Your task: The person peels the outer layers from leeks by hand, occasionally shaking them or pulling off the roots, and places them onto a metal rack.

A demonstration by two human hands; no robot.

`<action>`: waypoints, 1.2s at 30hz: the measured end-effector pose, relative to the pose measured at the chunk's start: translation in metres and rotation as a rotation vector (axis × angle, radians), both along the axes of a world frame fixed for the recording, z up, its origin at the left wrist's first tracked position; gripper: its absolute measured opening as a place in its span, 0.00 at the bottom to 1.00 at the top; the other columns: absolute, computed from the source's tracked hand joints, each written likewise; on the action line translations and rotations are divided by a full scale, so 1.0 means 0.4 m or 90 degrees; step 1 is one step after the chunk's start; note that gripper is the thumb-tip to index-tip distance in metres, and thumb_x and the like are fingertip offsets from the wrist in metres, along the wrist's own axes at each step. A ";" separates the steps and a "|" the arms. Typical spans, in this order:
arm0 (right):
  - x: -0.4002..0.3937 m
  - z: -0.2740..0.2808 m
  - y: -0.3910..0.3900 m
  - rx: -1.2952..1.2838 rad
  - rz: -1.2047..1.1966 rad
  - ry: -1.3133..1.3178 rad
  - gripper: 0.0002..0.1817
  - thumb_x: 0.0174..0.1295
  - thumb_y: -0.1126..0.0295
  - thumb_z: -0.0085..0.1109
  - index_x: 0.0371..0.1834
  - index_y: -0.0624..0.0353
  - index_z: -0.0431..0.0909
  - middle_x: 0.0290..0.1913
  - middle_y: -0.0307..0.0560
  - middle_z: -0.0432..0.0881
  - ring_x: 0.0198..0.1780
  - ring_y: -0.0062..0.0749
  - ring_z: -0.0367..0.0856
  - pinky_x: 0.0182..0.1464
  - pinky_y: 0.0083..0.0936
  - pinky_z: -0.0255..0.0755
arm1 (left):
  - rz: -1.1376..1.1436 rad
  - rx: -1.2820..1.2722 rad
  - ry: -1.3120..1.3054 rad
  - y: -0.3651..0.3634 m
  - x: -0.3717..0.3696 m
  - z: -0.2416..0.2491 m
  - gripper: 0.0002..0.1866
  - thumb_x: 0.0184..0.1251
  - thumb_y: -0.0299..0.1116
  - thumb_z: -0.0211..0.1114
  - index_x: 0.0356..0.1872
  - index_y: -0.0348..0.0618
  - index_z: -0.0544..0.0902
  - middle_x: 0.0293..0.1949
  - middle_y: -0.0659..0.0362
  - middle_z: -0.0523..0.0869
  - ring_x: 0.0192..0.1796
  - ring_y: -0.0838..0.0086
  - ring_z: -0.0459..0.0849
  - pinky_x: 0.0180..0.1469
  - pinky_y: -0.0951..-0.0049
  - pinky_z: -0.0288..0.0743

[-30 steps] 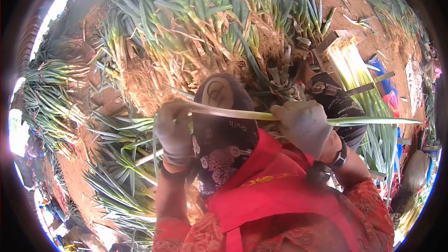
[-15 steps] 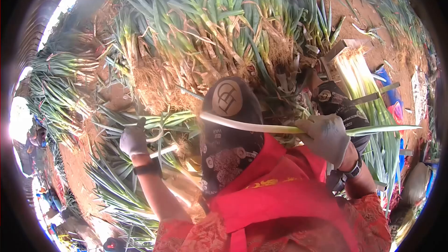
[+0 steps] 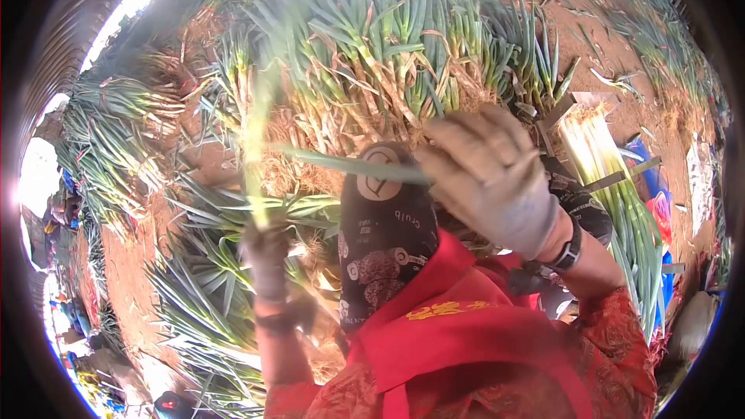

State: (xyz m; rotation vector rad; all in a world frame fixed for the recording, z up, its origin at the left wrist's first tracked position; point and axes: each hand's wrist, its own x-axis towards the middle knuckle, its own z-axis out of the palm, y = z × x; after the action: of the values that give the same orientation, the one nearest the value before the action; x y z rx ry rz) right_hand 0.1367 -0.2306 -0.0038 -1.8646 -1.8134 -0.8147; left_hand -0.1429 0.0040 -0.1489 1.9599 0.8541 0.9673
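My left hand (image 3: 266, 260), gloved and blurred, is closed around the lower end of a pale green onion stalk (image 3: 258, 147) that rises above it, smeared by motion. My right hand (image 3: 497, 178), also gloved, has its fingers stretched out over my knee in dark patterned cloth (image 3: 380, 240). A long green leaf (image 3: 349, 164) runs across the knee to the edge of my right hand; whether they touch is unclear. Beyond my knees lies a dense row of green onions (image 3: 380, 54) with dry roots.
Trimmed onions (image 3: 601, 163) lie in a metal-barred frame (image 3: 621, 174) at right. More onions (image 3: 202, 287) lie at lower left, others (image 3: 116, 132) farther left on brown ground (image 3: 128, 287). Blue and red plastic (image 3: 658, 186) shows beyond the frame.
My right hand has moved left and up, its fingers opening from around the white stalk. My left hand has moved right and now holds a stalk upward. The view has shifted slightly.
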 end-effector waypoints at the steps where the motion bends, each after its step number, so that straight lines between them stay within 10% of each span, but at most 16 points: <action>1: 0.016 -0.010 -0.023 -0.011 -0.030 0.028 0.16 0.54 0.66 0.65 0.47 0.50 0.81 0.57 0.43 0.75 0.61 0.36 0.74 0.66 0.42 0.67 | 0.126 -0.017 0.015 0.001 -0.068 0.038 0.07 0.74 0.32 0.59 0.41 0.39 0.83 0.23 0.66 0.78 0.20 0.86 0.71 0.17 0.80 0.62; 5: 0.101 -0.112 -0.081 -0.109 -0.085 0.140 0.16 0.54 0.66 0.65 0.47 0.54 0.81 0.57 0.46 0.75 0.60 0.44 0.75 0.62 0.44 0.69 | 0.497 -0.146 -0.125 0.047 -0.444 0.071 0.14 0.75 0.33 0.56 0.50 0.35 0.84 0.22 0.68 0.75 0.19 0.83 0.64 0.19 0.75 0.56; 7: 0.133 -0.194 -0.092 -0.155 -0.090 0.178 0.16 0.54 0.65 0.65 0.46 0.55 0.80 0.56 0.47 0.76 0.58 0.47 0.75 0.60 0.45 0.70 | 0.648 -0.140 -0.184 -0.035 -0.542 0.139 0.18 0.73 0.45 0.61 0.38 0.38 0.85 0.21 0.67 0.71 0.21 0.83 0.64 0.22 0.76 0.56; 10: 0.160 -0.287 -0.090 -0.221 -0.083 0.201 0.14 0.55 0.63 0.64 0.42 0.56 0.80 0.51 0.47 0.79 0.55 0.49 0.77 0.56 0.44 0.72 | 0.861 -0.033 0.170 -0.069 -0.899 0.102 0.21 0.77 0.44 0.57 0.54 0.34 0.83 0.29 0.54 0.83 0.22 0.74 0.79 0.20 0.70 0.70; 18: 0.165 -0.409 -0.072 -0.384 -0.094 0.272 0.14 0.59 0.60 0.60 0.43 0.55 0.82 0.47 0.48 0.82 0.51 0.47 0.80 0.55 0.43 0.73 | 0.810 -0.067 0.722 -0.064 -1.368 -0.072 0.22 0.79 0.40 0.53 0.65 0.37 0.75 0.48 0.48 0.83 0.40 0.66 0.84 0.40 0.70 0.78; 23: 0.191 -0.463 -0.018 -0.338 -0.095 0.375 0.18 0.61 0.57 0.59 0.49 0.55 0.82 0.49 0.50 0.84 0.53 0.50 0.81 0.55 0.44 0.74 | 0.561 0.068 0.606 0.124 -1.427 -0.130 0.23 0.80 0.38 0.51 0.69 0.38 0.71 0.58 0.47 0.82 0.49 0.63 0.85 0.49 0.70 0.81; 26: 0.230 -0.483 0.091 -0.321 -0.104 0.550 0.21 0.63 0.54 0.58 0.53 0.56 0.80 0.48 0.54 0.85 0.51 0.52 0.84 0.54 0.45 0.76 | 0.560 -0.032 0.103 0.216 -1.059 -0.108 0.22 0.77 0.38 0.55 0.65 0.34 0.74 0.55 0.44 0.83 0.51 0.61 0.84 0.57 0.67 0.77; 31: 0.340 -0.621 0.400 -0.289 -0.326 0.590 0.28 0.63 0.51 0.60 0.56 0.62 0.77 0.48 0.62 0.85 0.50 0.59 0.83 0.52 0.44 0.77 | 0.163 -0.056 -0.060 0.113 0.004 0.196 0.17 0.73 0.37 0.59 0.54 0.34 0.82 0.45 0.57 0.85 0.43 0.73 0.83 0.46 0.74 0.76; 36: 0.381 -0.579 0.572 -0.370 -0.306 0.769 0.30 0.63 0.48 0.58 0.56 0.64 0.76 0.46 0.66 0.84 0.50 0.59 0.83 0.53 0.44 0.76 | -0.035 -0.269 -0.190 0.024 0.365 0.258 0.13 0.73 0.34 0.62 0.50 0.36 0.83 0.44 0.55 0.88 0.45 0.73 0.85 0.52 0.71 0.77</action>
State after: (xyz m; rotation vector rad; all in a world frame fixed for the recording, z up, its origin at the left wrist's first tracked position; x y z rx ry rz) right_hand 0.2891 -0.0018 -0.2355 -2.3330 -0.8299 0.7475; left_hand 0.0031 0.0137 -0.0459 1.4313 0.7565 0.9301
